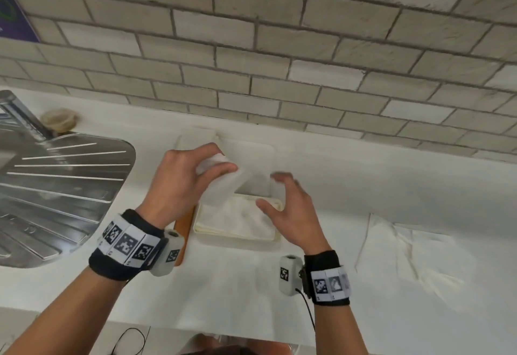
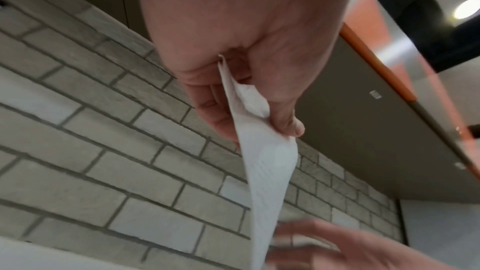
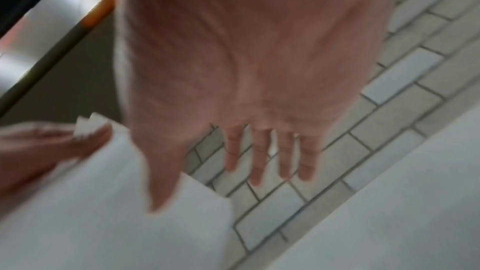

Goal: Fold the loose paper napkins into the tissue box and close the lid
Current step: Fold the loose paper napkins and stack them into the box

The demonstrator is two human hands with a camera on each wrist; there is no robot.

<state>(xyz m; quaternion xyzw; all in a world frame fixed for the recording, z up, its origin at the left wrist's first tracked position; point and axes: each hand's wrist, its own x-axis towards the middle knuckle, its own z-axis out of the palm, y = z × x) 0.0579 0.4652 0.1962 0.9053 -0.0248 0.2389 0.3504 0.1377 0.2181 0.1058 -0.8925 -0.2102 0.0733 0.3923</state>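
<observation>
Nearest, wrists: both carry black bands with printed black-and-white markers and a small grey camera block; a thin black cable (image 1: 309, 312) hangs from the right one.
Loose napkins: a crumpled white sheet (image 1: 414, 259) lies flat on the bench toward its right side, well apart from the box.
Tissue box: an open, cream, shallow box (image 1: 237, 238) sits on the bench near the middle, with folded white napkins (image 1: 237, 217) lying inside it.
Lid: an orange-brown flat piece (image 1: 183, 231) lies just beside the box's left edge, half hidden under the left wrist; whether it is the lid cannot be told.
Left hand (image 1: 179, 184): above the box's far left corner, thumb and fingers pinching the top of a white napkin (image 2: 267, 171), which hangs down toward the box.
Right hand (image 1: 291, 212): above the box's right side, fingers spread and relaxed, holding nothing; blurred, near the hanging napkin.
Sink: a steel draining board (image 1: 61, 187) takes up the bench's left end.
Far edge: a wall of pale grey bricks (image 1: 279, 47) rises behind the bench.
</observation>
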